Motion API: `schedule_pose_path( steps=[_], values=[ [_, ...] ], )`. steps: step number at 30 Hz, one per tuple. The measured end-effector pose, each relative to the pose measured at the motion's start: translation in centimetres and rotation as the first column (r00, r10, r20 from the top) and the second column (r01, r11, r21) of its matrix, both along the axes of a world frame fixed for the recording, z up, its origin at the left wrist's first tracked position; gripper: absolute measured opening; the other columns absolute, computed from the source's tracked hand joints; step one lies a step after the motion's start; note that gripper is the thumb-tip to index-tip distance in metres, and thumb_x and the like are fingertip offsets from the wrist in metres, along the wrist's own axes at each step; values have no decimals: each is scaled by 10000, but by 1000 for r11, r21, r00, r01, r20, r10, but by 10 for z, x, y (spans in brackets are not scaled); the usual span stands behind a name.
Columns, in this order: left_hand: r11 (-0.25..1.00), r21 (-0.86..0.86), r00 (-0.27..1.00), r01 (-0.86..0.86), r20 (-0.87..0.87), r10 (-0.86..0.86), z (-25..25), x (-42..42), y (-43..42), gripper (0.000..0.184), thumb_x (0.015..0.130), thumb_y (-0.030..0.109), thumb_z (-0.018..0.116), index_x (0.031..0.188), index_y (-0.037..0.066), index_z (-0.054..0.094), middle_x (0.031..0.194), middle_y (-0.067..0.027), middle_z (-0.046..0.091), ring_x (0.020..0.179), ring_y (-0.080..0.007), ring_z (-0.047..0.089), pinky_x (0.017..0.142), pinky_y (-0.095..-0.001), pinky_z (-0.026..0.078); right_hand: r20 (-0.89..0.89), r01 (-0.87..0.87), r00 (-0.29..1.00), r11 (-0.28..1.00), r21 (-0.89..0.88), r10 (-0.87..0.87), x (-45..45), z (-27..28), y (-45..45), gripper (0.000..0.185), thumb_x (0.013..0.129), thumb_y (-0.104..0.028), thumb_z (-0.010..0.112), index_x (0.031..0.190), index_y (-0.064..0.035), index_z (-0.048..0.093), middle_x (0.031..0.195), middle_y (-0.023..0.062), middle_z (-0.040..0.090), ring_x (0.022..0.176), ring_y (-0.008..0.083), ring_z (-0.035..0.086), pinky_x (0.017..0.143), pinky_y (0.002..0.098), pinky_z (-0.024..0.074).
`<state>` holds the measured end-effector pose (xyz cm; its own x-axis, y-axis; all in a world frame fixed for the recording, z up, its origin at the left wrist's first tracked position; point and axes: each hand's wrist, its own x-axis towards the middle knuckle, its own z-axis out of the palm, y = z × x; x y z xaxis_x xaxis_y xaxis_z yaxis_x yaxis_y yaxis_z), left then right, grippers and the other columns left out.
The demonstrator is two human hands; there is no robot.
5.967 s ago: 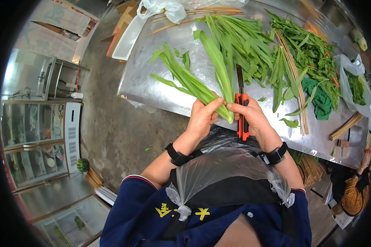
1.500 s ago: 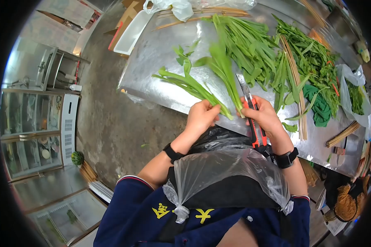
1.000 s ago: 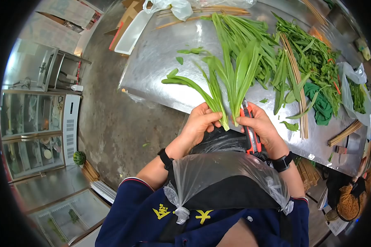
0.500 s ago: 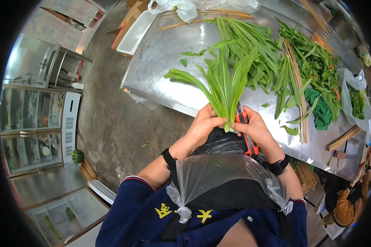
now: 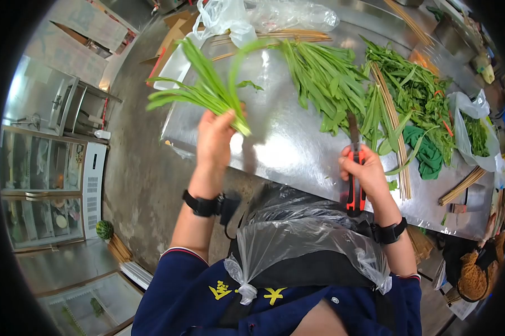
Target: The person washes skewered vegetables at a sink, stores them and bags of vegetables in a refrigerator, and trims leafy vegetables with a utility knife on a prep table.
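My left hand [image 5: 214, 137] is closed round the pale base of a bunch of leafy greens [image 5: 210, 92], raised over the left part of the metal table [image 5: 286, 148]. The long leaves fan out up and left, blurred by motion. My right hand [image 5: 367, 171] grips a red and black utility knife [image 5: 355, 196], its dark blade pointing away from me toward a pile of similar long leaves [image 5: 328, 78]. Right of that pile lie thin bamboo sticks [image 5: 395, 120] and a heap of darker greens [image 5: 409, 84]. A green cloth [image 5: 423, 154] is beside them.
A white tray [image 5: 174, 66] and white plastic bags [image 5: 224, 19] are at the far left end of the table. A bag of greens [image 5: 476, 131] and a stick bundle [image 5: 462, 185] lie at right. A glass-door fridge [image 5: 42, 162] stands left; a clear plastic apron [image 5: 297, 238] covers my front.
My hands have come apart. The left has carried the bunch up and to the left, while the right has moved right with the knife, away from the leaves.
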<state>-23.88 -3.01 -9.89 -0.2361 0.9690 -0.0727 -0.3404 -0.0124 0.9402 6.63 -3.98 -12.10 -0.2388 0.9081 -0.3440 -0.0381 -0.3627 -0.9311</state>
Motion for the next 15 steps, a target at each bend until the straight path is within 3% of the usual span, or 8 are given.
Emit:
schedule_pose_path(
  steps=[3, 5, 7, 9, 11, 13, 14, 15],
  values=[
    [997, -32, 998, -67, -15, 67, 1, -33, 32, 274, 837, 94, 521, 1078, -31, 482, 990, -133, 595, 863, -203, 587, 767, -336, 479, -15, 76, 997, 995, 58, -76, 2, 16, 19, 190, 728, -38, 645, 895, -43, 553, 646, -24, 522, 515, 67, 486, 486, 211, 411],
    [964, -252, 995, 82, -31, -93, -17, -51, 45, 278, 844, 114, 520, 1082, -26, 487, 956, -114, 608, 818, -187, 597, 722, -330, 495, 57, 95, 993, 993, 70, -99, 0, 28, 36, 199, 721, -41, 648, 898, -38, 557, 653, -26, 521, 510, 66, 484, 478, 210, 404],
    [945, -323, 990, 43, -112, -84, -35, -52, 35, 357, 836, 175, 552, 1118, -30, 479, 908, -88, 620, 790, -173, 597, 656, -310, 499, 179, 37, 982, 991, 126, -60, -5, 41, 58, 211, 721, -52, 644, 914, -26, 561, 634, -28, 519, 516, 64, 488, 473, 215, 404],
    [921, -335, 891, -202, -453, 31, -47, -52, 21, 495, 807, 231, 607, 1158, -74, 436, 917, -95, 591, 772, -157, 583, 600, -281, 485, 383, -64, 922, 960, 271, -47, -13, 49, 86, 213, 726, -61, 631, 922, -13, 564, 610, -28, 509, 522, 53, 483, 466, 213, 397],
    [899, -103, 671, -425, -702, 237, -72, -52, 13, 673, 748, 260, 663, 1208, -119, 352, 931, -166, 538, 731, -195, 554, 625, -291, 466, 506, -130, 862, 948, 289, -36, -26, 53, 125, 274, 700, -123, 650, 939, -14, 571, 589, 8, 542, 532, 123, 535, 497, 258, 428],
    [888, 50, 501, -456, -810, 303, -87, -36, -1, 504, 762, 202, 628, 1138, -70, 433, 909, -140, 495, 764, -222, 507, 680, -336, 434, 778, -326, 620, 868, 374, -103, -45, 44, 172, 334, 658, -182, 655, 944, -27, 583, 699, 93, 612, 649, 247, 597, 603, 336, 468],
    [886, 92, 464, -455, -824, 324, -72, -15, -6, 406, 758, 168, 614, 1079, -41, 480, 906, -139, 504, 767, -237, 509, 696, -346, 430, 779, -335, 619, 861, 383, -105, -59, 40, 192, 334, 658, -182, 655, 944, -27, 583, 699, 93, 612, 649, 247, 597, 603, 336, 468],
    [904, 102, 404, -415, -870, 283, -67, -4, -10, 392, 751, 168, 615, 1069, -27, 493, 929, -143, 519, 799, -231, 516, 706, -348, 429, 861, -404, 483, 832, 379, -158, -72, 36, 211, 337, 642, -196, 650, 932, -35, 592, 778, 122, 617, 736, 285, 593, 665, 363, 464]
  ],
)
